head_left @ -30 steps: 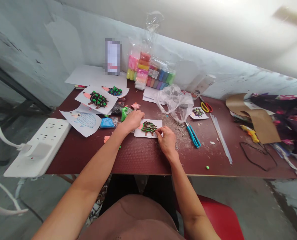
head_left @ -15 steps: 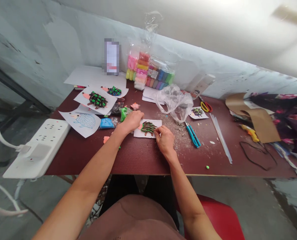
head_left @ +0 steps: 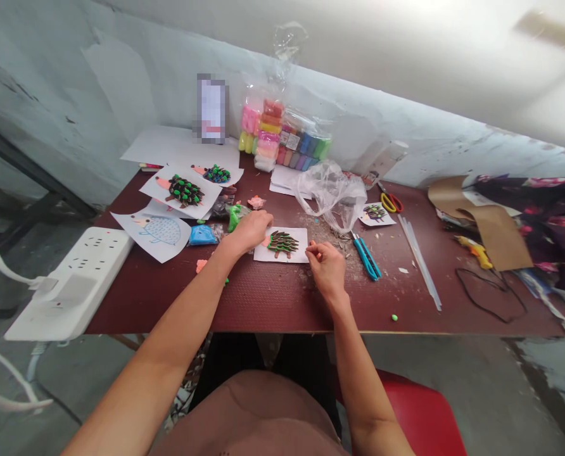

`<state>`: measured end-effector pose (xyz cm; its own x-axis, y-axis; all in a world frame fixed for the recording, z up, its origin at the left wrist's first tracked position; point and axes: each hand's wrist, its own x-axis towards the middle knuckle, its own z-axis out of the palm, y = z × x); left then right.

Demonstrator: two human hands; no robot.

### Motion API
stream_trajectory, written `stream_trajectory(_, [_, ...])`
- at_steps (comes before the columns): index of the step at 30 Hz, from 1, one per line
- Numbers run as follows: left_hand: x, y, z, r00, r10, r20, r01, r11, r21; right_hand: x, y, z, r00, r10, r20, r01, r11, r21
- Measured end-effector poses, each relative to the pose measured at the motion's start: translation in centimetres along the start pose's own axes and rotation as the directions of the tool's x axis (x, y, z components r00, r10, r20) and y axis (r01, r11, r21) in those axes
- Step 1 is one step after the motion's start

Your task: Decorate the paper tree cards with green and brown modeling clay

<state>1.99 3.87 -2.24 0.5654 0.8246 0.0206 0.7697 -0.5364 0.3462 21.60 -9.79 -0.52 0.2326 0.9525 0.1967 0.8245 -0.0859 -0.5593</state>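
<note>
A white card (head_left: 298, 256) lies on the table with a clay hedgehog (head_left: 283, 243) on it, its back covered in dark spines with green between them. My left hand (head_left: 253, 230) is at the card's upper left corner, fingers closed together and holding it down; their tips are partly hidden. Just off the card's right edge is my right hand (head_left: 327, 266), thumb and fingertips pinched together. Whatever is between them is too small to make out. Loose dark spine-like pieces (head_left: 343, 240) are scattered near the plastic bag, beside blue-handled cutters (head_left: 367, 256).
Left are two more hedgehog pictures (head_left: 186, 190), a blue hedgehog drawing (head_left: 161, 229), a blue clay packet (head_left: 201, 235) and a power strip (head_left: 73, 285). Behind stand clay packs (head_left: 287, 136) and a clear bag (head_left: 332, 193). Scissors (head_left: 391, 202), glue sticks (head_left: 420, 263) and a glue gun (head_left: 475, 251) lie right.
My right hand has drawn back to the right, off the hedgehog's rear end and the card, with its fingers still pinched. My left hand has stayed on the card's left side.
</note>
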Motion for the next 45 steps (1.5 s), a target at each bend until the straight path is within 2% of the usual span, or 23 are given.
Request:
stream_trajectory(4, [-0.1,0.0,-0.1,1.0,0.001,0.003,-0.001,1.0,0.009,0.8,0.8,-0.9,0.998,0.056,-0.018,-0.058,0.992,-0.115])
stream_trajectory(8, [-0.2,0.1,-0.2,1.0,0.003,-0.005,-0.003,0.999,0.033,2.3,1.2,-1.3,0.997,0.073,0.015,-0.067,0.97,-0.233])
stream_trajectory(12, [-0.4,0.3,-0.3,1.0,0.004,-0.008,-0.004,1.0,0.028,4.4,0.4,-1.3,0.994,0.091,0.066,-0.064,0.94,-0.334])
stream_trajectory(16, [-0.4,0.2,-0.3,1.0,0.004,-0.015,-0.004,1.0,0.01,6.4,-0.8,-0.7,0.979,0.124,0.164,-0.057,0.93,-0.364])
stream_trajectory(19, [-0.4,0.2,-0.3,0.999,0.002,-0.034,-0.002,1.0,-0.006,7.3,-1.0,0.0,0.974,0.128,0.189,-0.058,0.939,-0.338])
stream_trajectory(24, [-0.2,-0.1,-0.5,0.992,-0.012,-0.126,0.006,0.999,-0.046,7.5,-0.1,1.0,0.99,0.096,0.103,-0.065,0.962,-0.267])
stream_trajectory(30, [-0.1,-0.5,-0.4,0.973,-0.002,-0.232,-0.02,0.996,-0.089,7.2,0.8,1.4,0.991,0.109,0.072,-0.091,0.972,-0.218])
stream_trajectory(35, [-0.2,-0.6,-0.4,0.978,-0.016,-0.207,0.001,0.997,-0.073,7.1,1.0,1.7,0.998,0.057,0.014,-0.054,0.989,-0.138])
stream_trajectory(38, [-0.3,-0.3,-0.6,0.982,-0.017,-0.187,0.005,0.998,-0.064,7.0,0.8,1.7,1.0,-0.025,-0.01,0.024,0.995,-0.094])
stream_trajectory(42, [-0.2,0.2,-0.7,0.988,0.06,-0.141,-0.076,0.99,-0.114,6.7,0.2,1.8,0.987,-0.15,0.055,0.149,0.989,0.007])
stream_trajectory(45, [-0.1,0.4,-0.4,0.99,0.104,-0.096,-0.119,0.979,-0.167,6.4,-0.2,2.1,0.975,-0.196,0.104,0.193,0.98,0.044])
